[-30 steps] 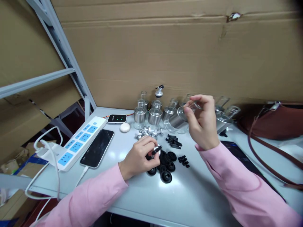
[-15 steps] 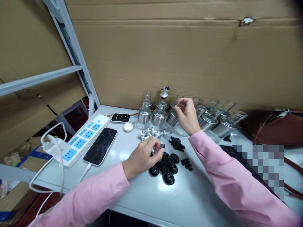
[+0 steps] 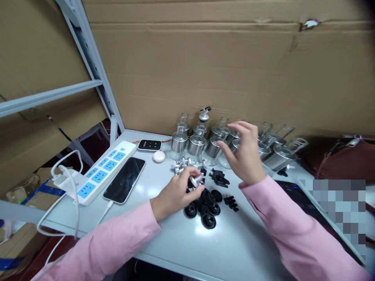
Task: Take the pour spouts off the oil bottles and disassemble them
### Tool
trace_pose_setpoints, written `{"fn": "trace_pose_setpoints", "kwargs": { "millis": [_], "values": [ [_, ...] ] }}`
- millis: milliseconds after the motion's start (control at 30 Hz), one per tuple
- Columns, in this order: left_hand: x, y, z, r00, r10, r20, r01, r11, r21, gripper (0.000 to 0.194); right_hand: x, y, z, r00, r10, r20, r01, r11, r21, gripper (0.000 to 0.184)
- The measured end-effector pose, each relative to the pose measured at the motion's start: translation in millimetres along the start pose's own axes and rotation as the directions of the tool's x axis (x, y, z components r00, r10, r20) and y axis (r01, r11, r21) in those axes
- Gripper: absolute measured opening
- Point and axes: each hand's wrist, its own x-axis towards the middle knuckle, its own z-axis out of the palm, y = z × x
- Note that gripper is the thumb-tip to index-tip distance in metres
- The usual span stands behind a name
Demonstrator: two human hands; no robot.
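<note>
My left hand (image 3: 176, 193) pinches a silver bottle pourer (image 3: 197, 180) between thumb and fingertips, with a small dark part at its tip. Below it lies a pile of black rubber stoppers (image 3: 208, 219). My right hand (image 3: 247, 156) is raised in front of the bottles, fingers and thumb apart, with nothing in it. Glass bottles with metal bands (image 3: 197, 145) stand in rows at the back; one carries a silver pourer (image 3: 204, 114) with a black lever. Loose silver pourer pieces (image 3: 183, 164), slim black levers (image 3: 220, 178) and small black caps (image 3: 231, 203) lie between.
On the left are a power strip (image 3: 109, 166), a phone (image 3: 124, 181) with a cable, a small black device (image 3: 149, 145) and a round white object (image 3: 159, 157). A brown bag (image 3: 345, 160) and a dark tablet-like device (image 3: 295, 195) are on the right. Cardboard (image 3: 234, 66) backs the table.
My right hand has moved right and its fingers have spread. My left hand has stayed nearly in place, turning the pourer so more of its silver body shows.
</note>
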Motion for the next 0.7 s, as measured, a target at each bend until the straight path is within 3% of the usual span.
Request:
{"fn": "trace_pose_setpoints", "kwargs": {
  "millis": [67, 167, 300, 467, 600, 700],
  "values": [
    [-2, 2, -0.3, 1.0, -0.017, 0.004, 0.017, 0.999, -0.034, 0.02, -15, -15, -23, 0.997, -0.078, -0.013, 0.078, 0.996, -0.048, 0.033],
    [-5, 4, 1.3, 0.998, -0.034, 0.054, 0.037, 0.998, -0.059, 0.012, -42, -32, -42, 0.973, -0.196, 0.125, 0.201, 0.979, -0.028, 0.029],
    [-8, 4, 5.7, 0.99, -0.018, 0.142, 0.028, 0.997, -0.066, 0.009, -64, -48, -40, 0.927, -0.273, 0.256, 0.279, 0.96, 0.016, 0.044],
    [-10, 7, 7.3, 0.973, -0.035, 0.228, 0.054, 0.996, -0.076, 0.013, -65, -53, -36, 0.928, -0.269, 0.258, 0.276, 0.961, 0.01, 0.038],
    [-8, 12, 4.6, 0.952, -0.104, 0.287, 0.145, 0.982, -0.123, 0.034, -66, -50, -38, 0.929, -0.253, 0.27, 0.263, 0.965, 0.0, 0.032],
    [-7, 15, 2.2, 0.948, -0.121, 0.294, 0.16, 0.981, -0.11, 0.031, -68, -53, -35, 0.914, -0.246, 0.322, 0.261, 0.965, -0.002, 0.031]
  ]
}}
